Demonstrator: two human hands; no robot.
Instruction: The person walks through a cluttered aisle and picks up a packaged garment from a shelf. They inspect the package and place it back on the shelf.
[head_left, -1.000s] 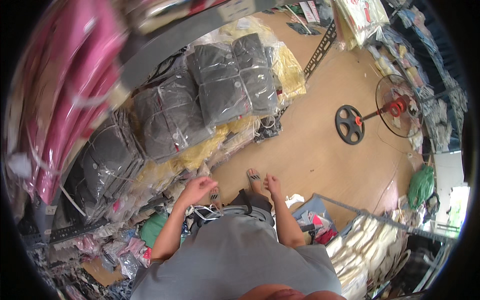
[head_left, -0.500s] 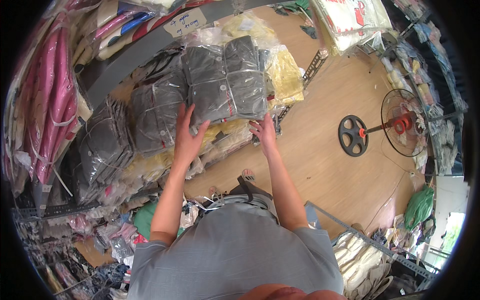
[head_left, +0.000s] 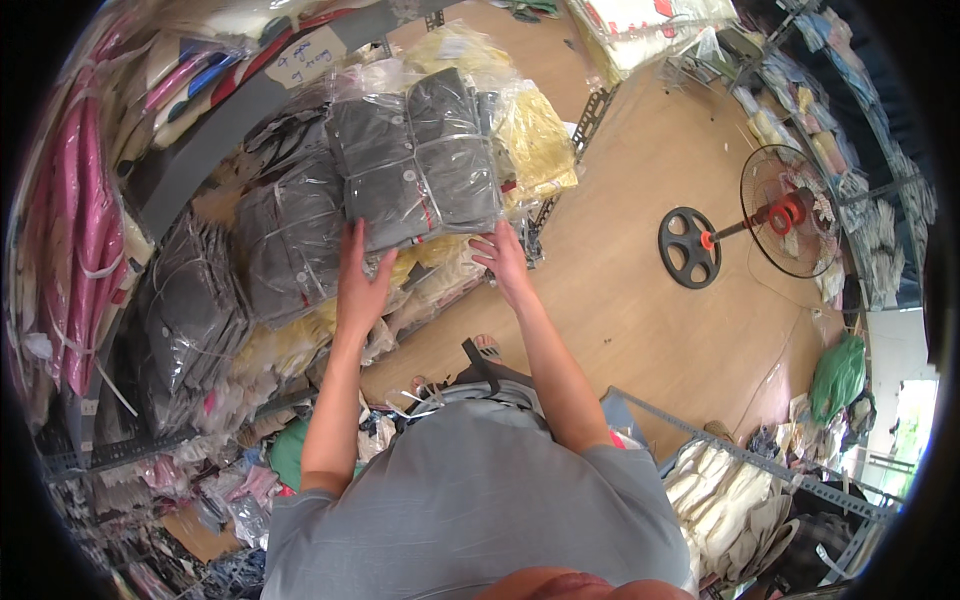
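A bundle of dark grey folded garments (head_left: 415,185) lies in clear plastic, tied crosswise with a pale string. At its near left corner is my left hand (head_left: 362,290), fingers stretched out and thumb apart, fingertips against the plastic. My right hand (head_left: 507,265) touches the near right corner with its fingers spread. Neither hand is wrapped round the bundle. To the left sit another tied grey bundle (head_left: 292,240) and a stack of grey bagged garments (head_left: 190,315). Yellow bagged garments (head_left: 538,140) show just beyond the right side.
Pink plastic-wrapped garments (head_left: 75,240) stand at far left beside a grey shelf beam (head_left: 215,125) bearing a handwritten card (head_left: 305,57). A fan (head_left: 790,212) stands on the wooden floor (head_left: 590,290) at right. Behind lies a shelf of cream garments (head_left: 715,505).
The whole scene has shifted left in the picture as the view turned. Both hands stay at the near corners of the grey bundle, which keeps its place among the others.
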